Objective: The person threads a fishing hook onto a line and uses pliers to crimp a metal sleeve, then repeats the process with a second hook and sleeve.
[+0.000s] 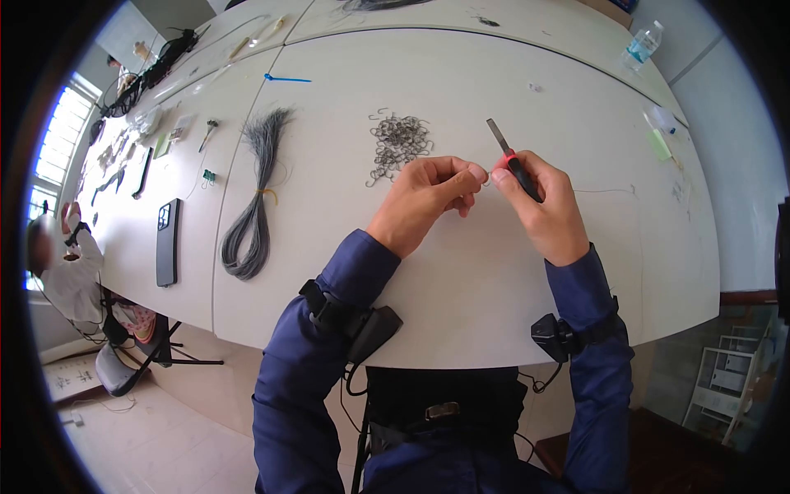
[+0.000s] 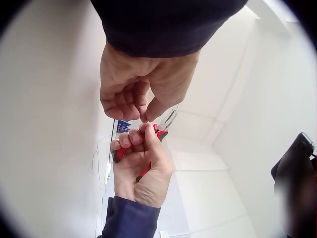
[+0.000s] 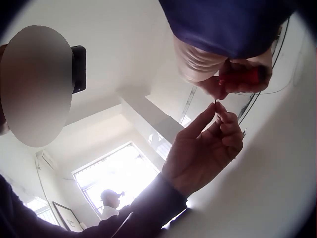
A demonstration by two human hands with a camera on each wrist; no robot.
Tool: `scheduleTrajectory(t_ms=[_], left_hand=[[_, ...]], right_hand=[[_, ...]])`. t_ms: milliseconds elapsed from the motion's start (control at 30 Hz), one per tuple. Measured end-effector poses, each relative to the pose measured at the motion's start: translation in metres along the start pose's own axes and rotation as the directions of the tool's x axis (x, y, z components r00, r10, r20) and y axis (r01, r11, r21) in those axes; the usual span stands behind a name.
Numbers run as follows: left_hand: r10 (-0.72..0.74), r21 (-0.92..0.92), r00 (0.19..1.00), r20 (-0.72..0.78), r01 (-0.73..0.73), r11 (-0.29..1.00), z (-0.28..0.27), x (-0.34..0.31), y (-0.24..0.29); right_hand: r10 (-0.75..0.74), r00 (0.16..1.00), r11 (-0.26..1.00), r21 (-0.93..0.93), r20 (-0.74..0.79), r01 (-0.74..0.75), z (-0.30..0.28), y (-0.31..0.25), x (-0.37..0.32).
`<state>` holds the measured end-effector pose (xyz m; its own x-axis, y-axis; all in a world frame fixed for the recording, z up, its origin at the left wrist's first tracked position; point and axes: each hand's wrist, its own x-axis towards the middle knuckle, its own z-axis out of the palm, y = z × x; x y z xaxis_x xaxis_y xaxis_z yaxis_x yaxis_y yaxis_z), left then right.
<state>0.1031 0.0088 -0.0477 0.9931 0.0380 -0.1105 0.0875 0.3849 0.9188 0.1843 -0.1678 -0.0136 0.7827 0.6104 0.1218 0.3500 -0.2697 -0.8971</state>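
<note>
In the head view my right hand grips pliers with red and black handles, their metal nose pointing up and away. My left hand is close beside it, thumb and index finger pinching a tiny piece of wire. In the right wrist view the thin wire shows between the fingertips of both hands. Both hands meet at the fingertips in the left wrist view, with the pliers' nose sticking out past them. A pile of bent wire hooks lies just beyond my left hand.
Left of the hooks lies a looped bundle of grey wire, with a phone farther left. A blue tie is beyond the bundle. A long thin wire lies right of my right hand. A bottle stands far right. Another person sits at left.
</note>
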Motion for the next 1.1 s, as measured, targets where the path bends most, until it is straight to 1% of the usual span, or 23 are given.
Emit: scheduleTrajectory(t_ms=[233, 367, 467, 533, 633, 767, 833, 867, 967, 1033, 1100], left_hand=[[-0.027, -0.051, 1.0, 0.012, 0.028, 0.998, 0.0, -0.001, -0.001], [-0.021, -0.016, 1.0, 0.006, 0.021, 1.0, 0.0, -0.001, -0.001], [-0.004, 0.063, 1.0, -0.013, 0.005, 0.998, 0.001, -0.001, -0.002], [-0.002, 0.121, 0.999, -0.039, 0.007, 0.993, 0.002, -0.001, -0.001], [-0.006, 0.153, 0.998, -0.055, 0.014, 0.988, 0.003, -0.001, -0.001], [0.015, 0.207, 0.999, -0.038, -0.006, 0.978, 0.003, -0.001, 0.002], [0.019, 0.209, 0.999, -0.047, -0.008, 0.978, 0.004, -0.001, 0.001], [0.01, 0.178, 0.998, -0.057, 0.001, 0.984, 0.004, -0.001, 0.001], [-0.007, 0.078, 0.997, -0.077, 0.013, 0.997, 0.003, 0.0, 0.0], [-0.009, 0.0, 0.997, -0.081, 0.009, 1.0, 0.001, 0.0, 0.0], [0.023, -0.035, 0.996, -0.084, -0.026, 0.999, 0.001, 0.0, -0.001]], right_hand=[[0.017, 0.999, 0.993, 0.114, 0.035, -0.021, 0.001, 0.01, 0.002], [0.003, 1.0, 0.992, 0.129, 0.027, -0.006, 0.003, 0.014, 0.003], [0.008, 0.999, 0.997, 0.072, 0.033, -0.01, 0.002, 0.013, 0.002], [-0.016, 0.999, 0.999, 0.051, 0.03, 0.014, 0.003, 0.012, 0.002], [-0.042, 0.999, 0.999, 0.021, 0.02, 0.041, 0.005, 0.011, 0.001], [-0.053, 0.999, 0.997, -0.048, -0.001, 0.053, 0.006, 0.004, -0.002], [-0.026, 1.0, 0.999, -0.019, 0.007, 0.026, 0.005, 0.006, -0.002], [-0.014, 1.0, 1.0, -0.005, 0.011, 0.014, 0.005, 0.008, -0.001], [-0.097, 0.971, 0.989, 0.089, -0.217, 0.118, 0.01, 0.014, 0.001], [-0.055, 0.984, 0.99, 0.115, -0.171, 0.076, 0.006, 0.008, -0.001], [-0.013, 0.994, 0.988, 0.154, -0.109, 0.03, 0.006, 0.005, -0.002]])
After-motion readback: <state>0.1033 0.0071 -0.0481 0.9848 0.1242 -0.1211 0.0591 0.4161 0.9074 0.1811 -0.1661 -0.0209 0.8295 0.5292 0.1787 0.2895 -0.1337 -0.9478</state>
